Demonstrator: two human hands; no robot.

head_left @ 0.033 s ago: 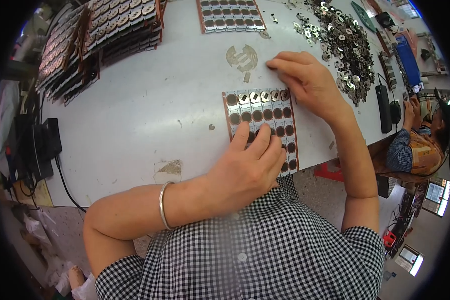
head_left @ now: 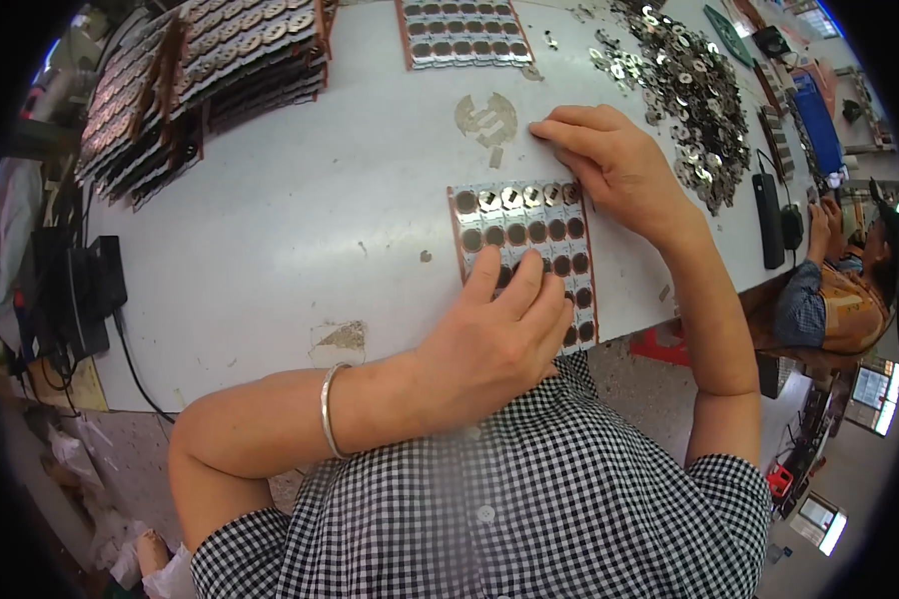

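Note:
In front of me on the white table (head_left: 250, 260) lies a circuit board panel (head_left: 519, 233) with rows of round dark pads and reddish-brown side edges. Shiny silver discs sit on most pads of its far row; the leftmost pad there is bare. My left hand (head_left: 499, 324) rests over the panel's nearer left part, fingers apart and tips on the board. Beyond the panel's far right corner, my right hand (head_left: 609, 160) hovers with thumb and fingertips pinched. Whatever the pinch may hold is too small or hidden to name.
Loose silver metal discs form a heap (head_left: 694, 110) at the far right. Stacked panels (head_left: 210, 80) rise at far left; another panel (head_left: 466, 35) lies far centre. A black power adapter (head_left: 105, 285) and cable sit at the left edge. A co-worker (head_left: 839, 290) sits at right.

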